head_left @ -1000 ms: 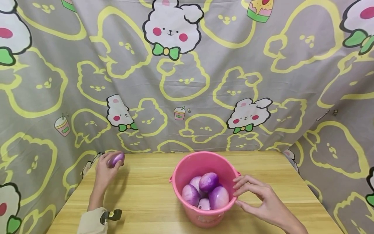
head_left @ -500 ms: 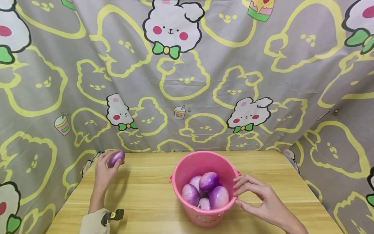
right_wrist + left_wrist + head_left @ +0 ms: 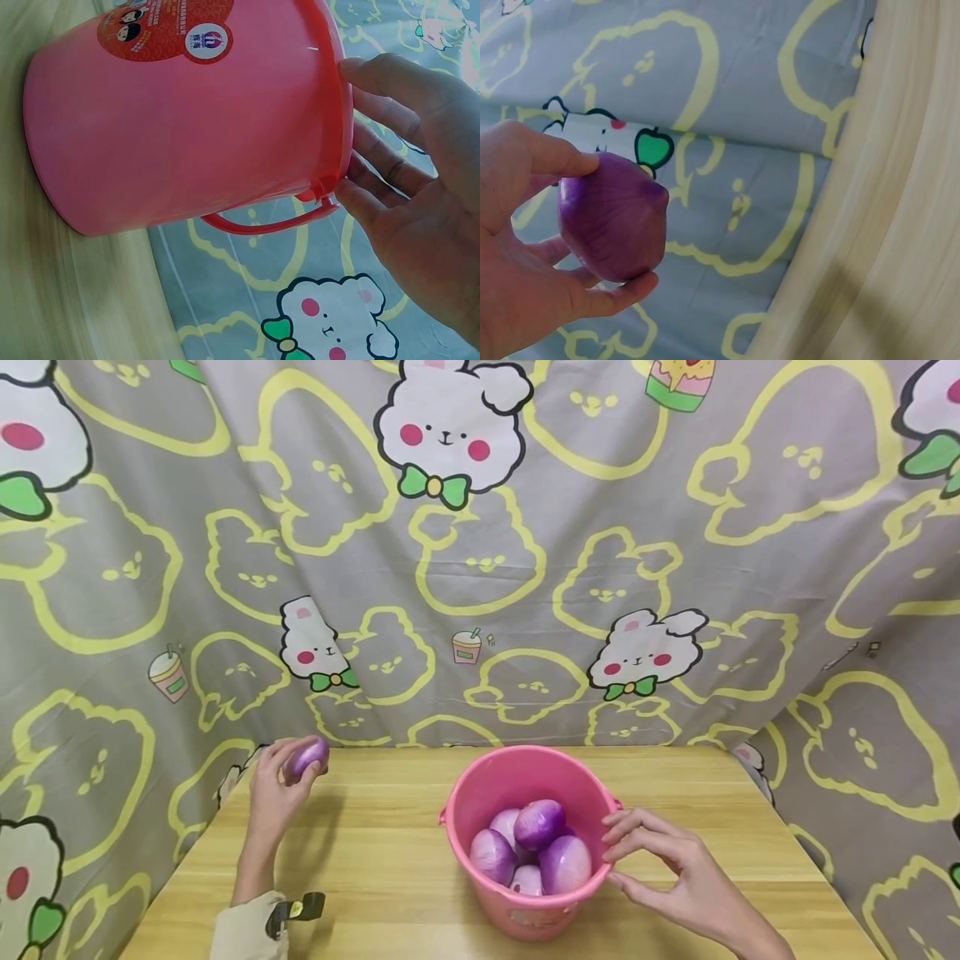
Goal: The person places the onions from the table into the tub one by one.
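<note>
In the head view, my left hand (image 3: pixel 279 785) holds a purple onion (image 3: pixel 309 758) above the table's far left part. The left wrist view shows the thumb and fingertips pinching that onion (image 3: pixel 615 217) by its sides, its pointed tip turned away from the palm. A pink bucket (image 3: pixel 517 914) stands upright right of centre, with several purple-and-white onions (image 3: pixel 540 825) inside. My right hand (image 3: pixel 686 868) grips the bucket's right rim. From the right wrist, the thumb lies on the outside of the bucket (image 3: pixel 187 135) and the other fingertips are partly hidden behind its rim.
The wooden table (image 3: pixel 375 843) reaches back to a grey patterned curtain (image 3: pixel 480 577), which also hangs at both sides. A red handle (image 3: pixel 262 225) hangs on the bucket's side. A black strap device (image 3: pixel 296 910) sits at my left cuff.
The whole head view has shifted slightly to the right. Against the table, both hands, the held onion and the bucket stay almost where they were; the onion is perhaps slightly higher.
</note>
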`<state>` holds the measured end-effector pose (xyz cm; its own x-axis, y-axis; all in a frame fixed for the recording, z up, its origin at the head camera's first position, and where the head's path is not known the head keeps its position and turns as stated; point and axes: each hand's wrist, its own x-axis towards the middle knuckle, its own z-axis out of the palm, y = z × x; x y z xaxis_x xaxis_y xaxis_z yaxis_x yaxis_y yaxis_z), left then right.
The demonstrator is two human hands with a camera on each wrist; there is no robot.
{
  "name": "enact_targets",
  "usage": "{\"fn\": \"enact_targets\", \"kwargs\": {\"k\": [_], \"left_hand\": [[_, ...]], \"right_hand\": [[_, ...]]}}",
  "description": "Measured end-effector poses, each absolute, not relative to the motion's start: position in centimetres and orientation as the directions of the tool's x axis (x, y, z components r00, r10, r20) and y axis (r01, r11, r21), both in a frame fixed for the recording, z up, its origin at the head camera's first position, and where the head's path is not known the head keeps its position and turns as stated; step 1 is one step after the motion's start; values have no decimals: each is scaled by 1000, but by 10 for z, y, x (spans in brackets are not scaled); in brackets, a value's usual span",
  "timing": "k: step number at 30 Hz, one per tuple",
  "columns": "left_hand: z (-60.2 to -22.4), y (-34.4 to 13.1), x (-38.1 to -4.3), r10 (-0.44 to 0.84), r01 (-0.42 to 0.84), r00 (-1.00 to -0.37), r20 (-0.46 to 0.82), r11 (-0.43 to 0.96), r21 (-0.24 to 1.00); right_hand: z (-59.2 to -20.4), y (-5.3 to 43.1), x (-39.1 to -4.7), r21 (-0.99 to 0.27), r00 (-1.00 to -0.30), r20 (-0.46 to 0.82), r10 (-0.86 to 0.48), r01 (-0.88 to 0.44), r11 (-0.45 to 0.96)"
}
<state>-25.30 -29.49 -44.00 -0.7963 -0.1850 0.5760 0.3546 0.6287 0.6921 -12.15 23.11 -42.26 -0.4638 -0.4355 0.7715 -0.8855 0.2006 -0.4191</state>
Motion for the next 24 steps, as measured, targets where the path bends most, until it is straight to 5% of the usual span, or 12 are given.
{"fn": "enact_targets", "kwargs": {"k": [24], "left_hand": [[-425,-283,-241,-167,389,-810,562,564,728]], "right_hand": [[-423,232,-121,-415,-458,778,-429,-888,196]]}}
